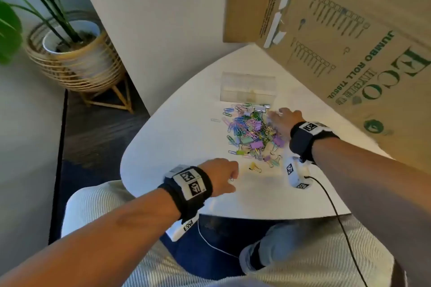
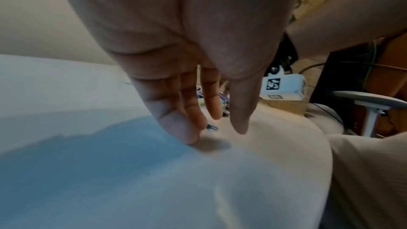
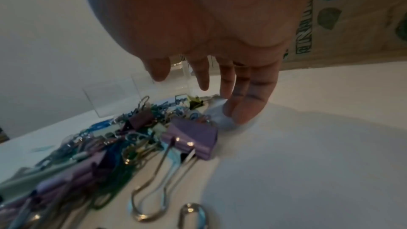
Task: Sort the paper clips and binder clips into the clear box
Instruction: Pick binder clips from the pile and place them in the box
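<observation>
A heap of pastel paper clips and binder clips (image 1: 251, 133) lies mid-table, and the clear box (image 1: 248, 87) stands just behind it. My left hand (image 1: 229, 176) is near the table's front edge. Its straight fingertips (image 2: 189, 135) touch the tabletop beside a small blue paper clip (image 2: 212, 127), with the thumb held apart. Whether the clip is gripped is unclear. My right hand (image 1: 277, 115) is spread at the heap's right edge, and its fingertips (image 3: 242, 114) touch the table next to a purple binder clip (image 3: 193, 137). The clear box (image 3: 114, 97) shows beyond the heap (image 3: 110, 145).
A large cardboard box (image 1: 349, 42) leans over the table's right side. A yellow binder clip (image 1: 253, 166) lies apart in front of the heap, and a lone paper clip (image 1: 215, 120) lies to its left. A potted plant in a basket (image 1: 77, 53) stands on the floor. A black cable (image 1: 333, 205) crosses the table edge.
</observation>
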`<state>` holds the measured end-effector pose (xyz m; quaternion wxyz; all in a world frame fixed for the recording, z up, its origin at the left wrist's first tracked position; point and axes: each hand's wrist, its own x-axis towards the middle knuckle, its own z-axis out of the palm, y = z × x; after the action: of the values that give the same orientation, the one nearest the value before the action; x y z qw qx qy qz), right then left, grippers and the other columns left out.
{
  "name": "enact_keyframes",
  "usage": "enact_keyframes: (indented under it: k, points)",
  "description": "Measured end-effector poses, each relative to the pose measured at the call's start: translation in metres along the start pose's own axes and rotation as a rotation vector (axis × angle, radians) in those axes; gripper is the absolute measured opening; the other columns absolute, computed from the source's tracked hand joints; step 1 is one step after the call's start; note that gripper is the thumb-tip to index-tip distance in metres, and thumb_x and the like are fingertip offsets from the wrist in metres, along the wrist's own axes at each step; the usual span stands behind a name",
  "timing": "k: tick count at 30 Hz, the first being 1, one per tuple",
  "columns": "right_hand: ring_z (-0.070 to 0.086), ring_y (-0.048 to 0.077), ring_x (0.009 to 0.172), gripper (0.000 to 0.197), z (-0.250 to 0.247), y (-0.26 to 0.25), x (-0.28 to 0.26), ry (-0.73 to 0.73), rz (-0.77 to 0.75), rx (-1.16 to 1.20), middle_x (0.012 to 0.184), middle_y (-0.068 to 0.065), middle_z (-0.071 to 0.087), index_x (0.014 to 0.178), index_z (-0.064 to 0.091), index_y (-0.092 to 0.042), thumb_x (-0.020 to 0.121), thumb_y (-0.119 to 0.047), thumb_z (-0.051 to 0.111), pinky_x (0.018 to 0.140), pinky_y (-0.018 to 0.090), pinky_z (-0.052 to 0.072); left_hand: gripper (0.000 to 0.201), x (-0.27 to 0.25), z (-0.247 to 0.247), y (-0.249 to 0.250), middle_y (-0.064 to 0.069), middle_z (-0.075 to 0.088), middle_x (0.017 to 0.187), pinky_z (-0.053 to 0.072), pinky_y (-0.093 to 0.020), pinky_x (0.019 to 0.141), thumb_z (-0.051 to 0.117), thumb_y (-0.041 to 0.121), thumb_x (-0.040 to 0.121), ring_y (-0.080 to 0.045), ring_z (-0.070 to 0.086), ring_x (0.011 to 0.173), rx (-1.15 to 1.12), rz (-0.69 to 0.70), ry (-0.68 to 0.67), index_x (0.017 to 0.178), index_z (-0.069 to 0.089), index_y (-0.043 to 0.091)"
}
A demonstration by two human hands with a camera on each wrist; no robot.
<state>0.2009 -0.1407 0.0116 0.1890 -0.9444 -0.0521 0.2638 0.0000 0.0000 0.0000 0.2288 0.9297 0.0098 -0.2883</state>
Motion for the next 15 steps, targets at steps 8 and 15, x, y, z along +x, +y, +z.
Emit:
enact_keyframes:
  k: [8,15]
  points:
    - [0.055,0.033,0.111,0.049,0.015,-0.006,-0.001,-0.121,-0.214,-0.029,0.14,0.01,0.034,0.137,0.048,-0.025,0.098,-0.054,0.039,0.099,0.039,0.045,0.014,0.036,-0.016,-0.006,-0.003,0.057,0.109,0.043,-0.029,0.08,0.049,0.017,0.094,-0.022,0.056,0.1,0.053,0.048,0.19,0.105,0.058,0.017]
    - [0.036,0.033,0.136,0.127,-0.005,0.026,-0.042,-0.213,-0.152,-0.153,0.15,0.008,0.018,0.152,0.008,-0.032,0.052,-0.08,0.069,0.109,0.044,0.036,0.067,0.033,-0.049,-0.032,0.001,0.037,0.123,0.042,-0.036,0.089,0.076,0.051,0.07,-0.02,0.037,0.116,0.001,-0.069,0.308,0.122,0.039,0.033]
